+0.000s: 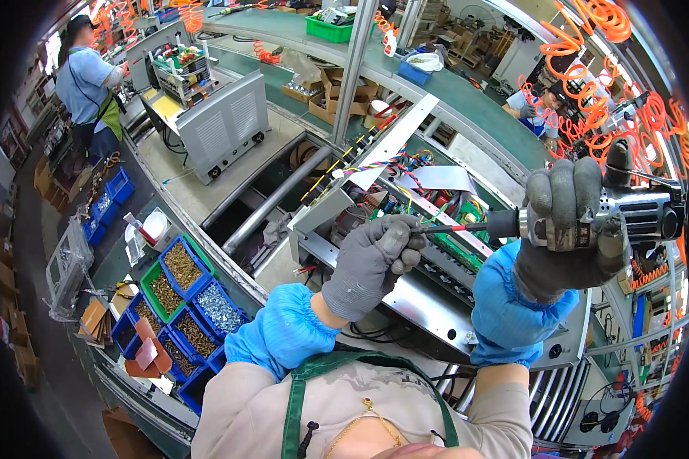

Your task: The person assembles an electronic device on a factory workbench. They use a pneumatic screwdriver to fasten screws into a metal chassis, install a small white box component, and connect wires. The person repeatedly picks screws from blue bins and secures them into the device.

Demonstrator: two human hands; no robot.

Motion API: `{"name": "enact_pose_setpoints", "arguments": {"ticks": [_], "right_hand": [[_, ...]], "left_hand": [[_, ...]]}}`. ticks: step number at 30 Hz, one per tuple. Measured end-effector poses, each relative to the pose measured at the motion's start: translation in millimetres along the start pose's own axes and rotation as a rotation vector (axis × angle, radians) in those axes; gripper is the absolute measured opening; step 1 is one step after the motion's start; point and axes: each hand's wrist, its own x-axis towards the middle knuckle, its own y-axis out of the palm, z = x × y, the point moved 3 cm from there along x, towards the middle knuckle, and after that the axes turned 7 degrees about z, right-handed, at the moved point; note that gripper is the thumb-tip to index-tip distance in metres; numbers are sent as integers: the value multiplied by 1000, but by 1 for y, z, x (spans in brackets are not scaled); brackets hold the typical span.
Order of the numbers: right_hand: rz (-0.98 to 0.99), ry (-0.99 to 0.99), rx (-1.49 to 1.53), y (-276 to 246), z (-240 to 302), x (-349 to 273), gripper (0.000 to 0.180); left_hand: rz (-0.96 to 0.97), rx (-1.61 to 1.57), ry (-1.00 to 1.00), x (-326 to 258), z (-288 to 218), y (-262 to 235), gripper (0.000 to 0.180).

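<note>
My right hand (570, 222), in a grey glove, is wrapped round a silver and black air screwdriver (643, 216), held level and pointing left. Its long dark bit (467, 227), with a red band, reaches across to my left hand (379, 256). That hand, also gloved in grey, has its fingers closed at the bit's tip; whether a screw is between them is hidden. Below and behind the bit lies an opened machine chassis (429, 302) with green circuit boards (452, 243), coloured wires and a metal side panel.
Blue and green bins (182, 266) of screws stand at the left. A grey-panelled machine (226, 126) sits farther along the roller line (283, 191). Orange coiled hoses (582, 46) hang at the right. One person (88, 84) stands far left; another (540, 111) is far right.
</note>
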Motion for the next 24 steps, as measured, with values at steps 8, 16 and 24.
{"name": "enact_pose_setpoints", "arguments": {"ticks": [8, 16, 24], "right_hand": [[-43, -13, -25, -13, -3, 19, 57], [-296, 193, -525, -92, -40, 59, 31], [-504, 342, -592, -144, -93, 49, 21]], "left_hand": [[41, 273, 33, 11, -28, 12, 55], [-200, 1759, 962, -13, -88, -20, 74], [-208, 1887, 664, 13, -73, -68, 83]]}}
